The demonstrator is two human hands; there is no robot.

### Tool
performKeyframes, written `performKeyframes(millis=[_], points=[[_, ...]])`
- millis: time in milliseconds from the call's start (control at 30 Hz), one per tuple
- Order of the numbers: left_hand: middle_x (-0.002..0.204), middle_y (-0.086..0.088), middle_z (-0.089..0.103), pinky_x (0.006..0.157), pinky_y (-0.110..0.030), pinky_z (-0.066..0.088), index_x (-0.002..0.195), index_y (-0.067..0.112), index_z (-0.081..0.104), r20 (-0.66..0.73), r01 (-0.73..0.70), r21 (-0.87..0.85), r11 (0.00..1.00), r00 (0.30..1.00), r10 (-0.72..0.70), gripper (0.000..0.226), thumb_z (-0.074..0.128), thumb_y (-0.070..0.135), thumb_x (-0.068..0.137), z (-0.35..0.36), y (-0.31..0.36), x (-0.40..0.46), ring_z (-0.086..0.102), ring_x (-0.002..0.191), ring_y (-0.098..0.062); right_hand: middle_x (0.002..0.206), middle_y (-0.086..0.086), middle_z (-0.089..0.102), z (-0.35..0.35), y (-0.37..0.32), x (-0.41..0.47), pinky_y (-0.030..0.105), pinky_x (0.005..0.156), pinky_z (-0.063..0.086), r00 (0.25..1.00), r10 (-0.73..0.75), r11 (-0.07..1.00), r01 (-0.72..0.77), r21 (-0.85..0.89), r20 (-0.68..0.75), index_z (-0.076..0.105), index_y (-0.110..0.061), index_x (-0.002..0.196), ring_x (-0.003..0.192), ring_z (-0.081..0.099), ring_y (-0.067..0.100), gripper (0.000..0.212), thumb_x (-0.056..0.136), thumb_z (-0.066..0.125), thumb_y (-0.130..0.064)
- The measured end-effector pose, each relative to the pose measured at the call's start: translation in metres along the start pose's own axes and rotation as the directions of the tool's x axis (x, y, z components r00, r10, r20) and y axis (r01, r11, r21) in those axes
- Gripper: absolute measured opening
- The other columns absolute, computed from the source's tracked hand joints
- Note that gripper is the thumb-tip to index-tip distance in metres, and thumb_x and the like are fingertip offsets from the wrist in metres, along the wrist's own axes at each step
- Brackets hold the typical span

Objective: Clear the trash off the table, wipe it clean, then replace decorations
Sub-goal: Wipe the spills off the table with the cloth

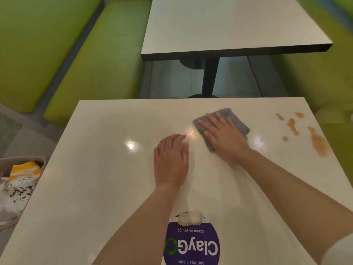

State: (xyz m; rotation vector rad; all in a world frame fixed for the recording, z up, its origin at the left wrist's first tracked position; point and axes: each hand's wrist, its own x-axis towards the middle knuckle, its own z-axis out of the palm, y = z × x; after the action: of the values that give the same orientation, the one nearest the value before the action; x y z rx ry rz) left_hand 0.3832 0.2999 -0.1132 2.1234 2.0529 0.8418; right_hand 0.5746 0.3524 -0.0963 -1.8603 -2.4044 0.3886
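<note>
Several orange-brown stains [313, 134] sat off to the right of the grey cloth [235, 121], which the right hand [227, 138] pressed flat with spread fingers. Left hand [172, 159] lay open, palm down on the table [95, 178], farther away, so the right seemed better placed.

This looks like a canteen or office pantry for shared eating; a long green padded seat [91, 60] runs along the left, and a second pale table [229, 25] on one black post [210, 75] stands behind the near bench [95, 169]; a purple sticker [193, 245] on the bench reads "Clean as you go"; food wrappers [21, 180] fill a bin at the left edge.
</note>
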Motion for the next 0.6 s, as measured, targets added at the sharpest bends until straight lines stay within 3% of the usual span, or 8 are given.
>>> performKeyframes(millis=[100,167,300,367,500,600], points=[[0.124,0.01,0.06,0.099,-0.031,0.039,0.123,0.026,0.062,0.037,-0.016,-0.016,1.0,0.999,0.016,0.037,0.036,0.038,0.099,0.001,-0.001,0.0,0.048,0.119,-0.012,0.165,-0.005,-0.001,0.002,0.003,-0.001,0.04,0.122,-0.006,0.966,0.241,0.97,-0.242,0.002,-0.094,0.007,-0.037,0.155,0.151,-0.007,0.018,0.051,0.105,0.011,-0.039],[0.121,0.009,0.061,0.096,-0.031,0.041,0.119,0.025,0.065,0.027,-0.023,-0.019,1.0,0.999,0.024,0.034,0.04,0.037,0.099,0.001,-0.003,-0.001,0.05,0.116,-0.013,0.164,-0.004,0.0,0.011,-0.027,-0.011,0.038,0.121,-0.008,0.969,0.228,0.974,-0.226,0.033,-0.098,0.01,-0.035,0.156,0.151,-0.007,0.019,0.055,0.102,0.006,-0.043],[0.114,0.008,0.062,0.091,-0.032,0.043,0.108,0.024,0.066,0.014,-0.063,-0.025,0.998,0.998,0.063,0.027,0.042,0.033,0.099,-0.001,-0.002,0.0,0.053,0.109,-0.015,0.163,-0.012,0.001,0.019,-0.047,-0.042,0.034,0.12,-0.01,0.999,-0.017,0.999,0.018,0.029,-0.028,0.011,-0.039,0.154,0.15,-0.008,0.01,0.064,0.094,-0.004,-0.05],[0.112,0.009,0.061,0.089,-0.031,0.042,0.109,0.026,0.064,0.026,-0.082,-0.034,0.996,0.996,0.083,0.026,0.041,0.032,0.099,-0.003,-0.001,-0.001,0.052,0.107,-0.015,0.163,-0.014,0.001,0.014,-0.023,-0.038,0.035,0.12,-0.009,0.999,0.04,0.999,-0.039,0.024,-0.036,0.008,-0.043,0.154,0.15,-0.008,0.01,0.054,0.1,0.004,-0.047],[0.114,0.011,0.061,0.087,-0.029,0.041,0.112,0.027,0.064,0.065,-0.093,-0.026,0.995,0.993,0.094,0.025,0.042,0.03,0.1,-0.004,-0.003,-0.002,0.051,0.107,-0.015,0.164,-0.006,0.001,0.016,-0.013,-0.036,0.038,0.121,-0.008,0.925,0.351,0.936,-0.349,0.036,-0.146,0.007,-0.035,0.155,0.151,-0.005,0.018,0.051,0.105,0.012,-0.038],[0.115,0.009,0.061,0.082,-0.029,0.042,0.112,0.025,0.065,0.047,-0.099,-0.002,0.995,0.994,0.099,0.021,0.047,0.025,0.101,-0.001,-0.004,0.0,0.053,0.105,-0.016,0.164,-0.003,0.008,0.032,-0.06,-0.063,0.039,0.122,-0.005,0.94,0.298,0.954,-0.291,0.065,-0.164,0.016,-0.029,0.156,0.151,0.0,0.019,0.057,0.1,0.006,-0.041]])
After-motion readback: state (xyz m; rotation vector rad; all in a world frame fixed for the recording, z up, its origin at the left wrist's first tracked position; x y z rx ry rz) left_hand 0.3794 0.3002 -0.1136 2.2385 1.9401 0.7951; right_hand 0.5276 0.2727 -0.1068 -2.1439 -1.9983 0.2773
